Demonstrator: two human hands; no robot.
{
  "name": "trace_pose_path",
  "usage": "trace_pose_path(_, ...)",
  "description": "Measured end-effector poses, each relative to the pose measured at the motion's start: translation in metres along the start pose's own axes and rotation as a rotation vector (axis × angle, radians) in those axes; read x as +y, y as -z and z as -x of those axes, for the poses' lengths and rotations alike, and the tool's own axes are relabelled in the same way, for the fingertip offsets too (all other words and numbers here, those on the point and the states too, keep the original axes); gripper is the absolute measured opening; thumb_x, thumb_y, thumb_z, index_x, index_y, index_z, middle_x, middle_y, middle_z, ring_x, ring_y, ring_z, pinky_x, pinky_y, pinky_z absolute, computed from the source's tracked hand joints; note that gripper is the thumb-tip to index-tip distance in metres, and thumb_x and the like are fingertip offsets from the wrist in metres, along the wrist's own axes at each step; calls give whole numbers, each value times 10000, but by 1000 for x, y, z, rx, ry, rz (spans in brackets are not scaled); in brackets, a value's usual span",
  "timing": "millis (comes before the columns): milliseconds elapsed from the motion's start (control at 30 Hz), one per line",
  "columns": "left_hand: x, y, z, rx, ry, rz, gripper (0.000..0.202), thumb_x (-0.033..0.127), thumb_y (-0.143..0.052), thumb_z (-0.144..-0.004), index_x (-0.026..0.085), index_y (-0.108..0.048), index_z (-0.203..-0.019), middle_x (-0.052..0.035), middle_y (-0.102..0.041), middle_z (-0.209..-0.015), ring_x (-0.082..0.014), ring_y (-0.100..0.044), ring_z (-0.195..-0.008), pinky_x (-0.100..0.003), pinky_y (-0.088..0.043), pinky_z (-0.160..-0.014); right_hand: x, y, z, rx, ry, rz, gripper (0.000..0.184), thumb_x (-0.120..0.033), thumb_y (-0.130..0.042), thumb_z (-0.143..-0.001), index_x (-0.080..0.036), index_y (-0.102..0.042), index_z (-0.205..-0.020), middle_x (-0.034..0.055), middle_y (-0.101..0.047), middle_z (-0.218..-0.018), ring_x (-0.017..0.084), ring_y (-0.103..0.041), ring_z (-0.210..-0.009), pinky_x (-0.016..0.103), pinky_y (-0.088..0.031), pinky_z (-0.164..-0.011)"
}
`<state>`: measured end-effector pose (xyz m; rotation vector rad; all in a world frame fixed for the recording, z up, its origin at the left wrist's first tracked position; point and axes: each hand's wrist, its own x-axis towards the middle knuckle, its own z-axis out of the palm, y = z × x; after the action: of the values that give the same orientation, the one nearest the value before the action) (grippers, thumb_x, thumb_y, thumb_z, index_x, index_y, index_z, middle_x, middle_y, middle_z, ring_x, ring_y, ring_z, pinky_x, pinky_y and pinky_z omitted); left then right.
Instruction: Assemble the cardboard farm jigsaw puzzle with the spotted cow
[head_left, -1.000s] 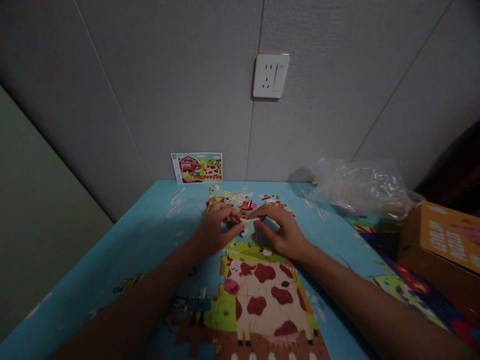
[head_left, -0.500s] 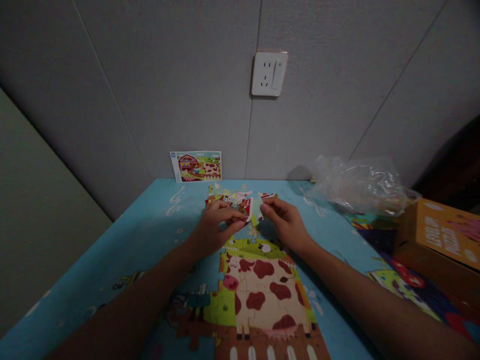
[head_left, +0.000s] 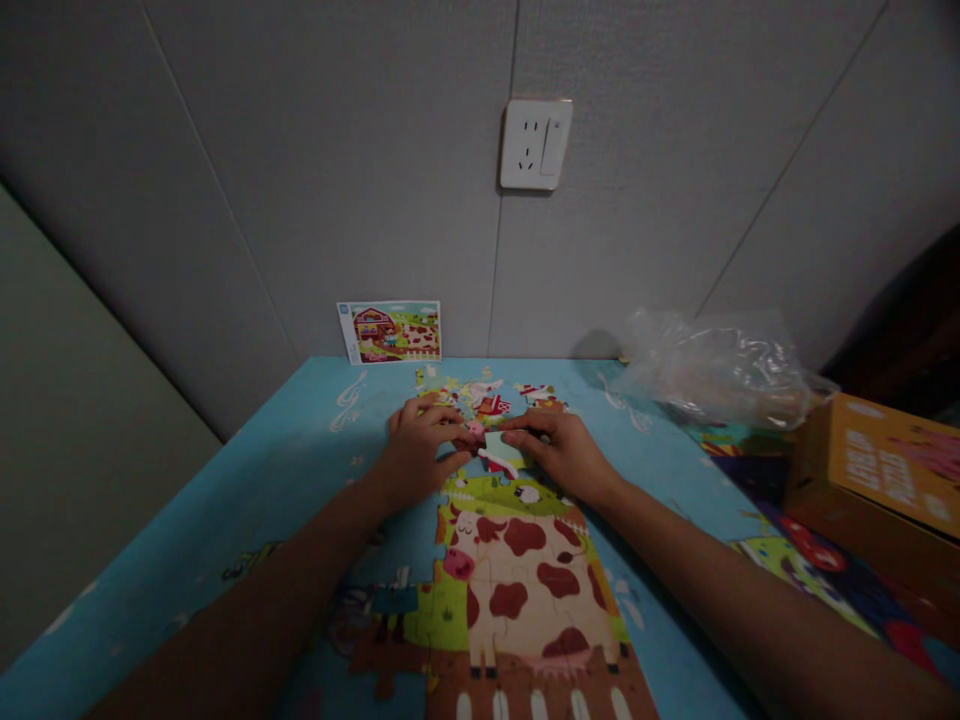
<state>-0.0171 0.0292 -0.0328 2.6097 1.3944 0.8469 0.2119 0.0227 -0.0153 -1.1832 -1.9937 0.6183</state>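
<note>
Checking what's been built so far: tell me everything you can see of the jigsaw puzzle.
The jigsaw puzzle lies flat on a blue table cover, its pieces looking like card. The joined near part shows a cream cow with brown patches on green grass, with a white-picketed brown fence. The far end is loose pieces with red barn bits, where the left hand and right hand are, the right fingers on a pale green piece.

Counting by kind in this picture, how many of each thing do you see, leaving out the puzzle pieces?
Hands: 2 (left hand, right hand)
Farm picture card: 1
Wall socket: 1
Clear plastic bag: 1
Orange cardboard box: 1
Total: 6
</note>
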Motion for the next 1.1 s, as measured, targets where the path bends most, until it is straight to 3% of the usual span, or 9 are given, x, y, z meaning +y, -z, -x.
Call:
trace_pose_path(167, -5, -3, -1, 32, 9, -6, 168, 348, -699, -801, 337, -742, -963, 0, -691, -1111, -278, -458, -1137, -492, -327, -972, 2, 1, -1, 10, -24, -25, 219, -340, -637, -823, -210, -770, -939, 51, -740, -852, 169, -615, -729, 304, -442, -681)
trace_pose_path(367, -7, -3, -1, 53, 23, -11, 172, 352, -690, -807, 324, -743, -969, -18, -693, -1110, -283, -459, -1116, -494, -333, -951, 2, 0, 0, 3, -74, -61, 242, -363, -624, -827, -184, -768, -904, 23, -703, -691, 136, -557, -582, 278, -415, -568)
trace_pose_path(600, -11, -4, -2, 63, 3, -16, 185, 354, -662, -830, 313, -741, -992, -21, -695, -1118, -276, -471, -1116, -485, -338, -974, -2, 0, 1, -66, -9, -20, 161, -311, -634, -826, -234, -760, -890, 34, -736, -844, 181, -637, -760, 322, -463, -715)
trace_pose_path(833, -17, -7, -4, 45, -46, 26, 181, 317, -652, -844, 281, -739, -999, -47, -699, -1113, -245, -524, -1113, -480, -340, -1003, 2, -2, 2, -88, 37, 49, 186, -301, -657, -820, -215, -731, -967, 35, -720, -866, 159, -605, -738, 298, -438, -681)
trace_pose_path(1100, -14, -7, -3, 78, -48, 41, 171, 314, -669, -830, 279, -743, -980, -48, -701, -1092, -245, -528, -1104, -481, -357, -994, -3, -2, 2, -120, -19, 56, 186, -289, -659, -820, -200, -726, -969, 47, -723, -896, 176, -620, -771, 311, -446, -709)
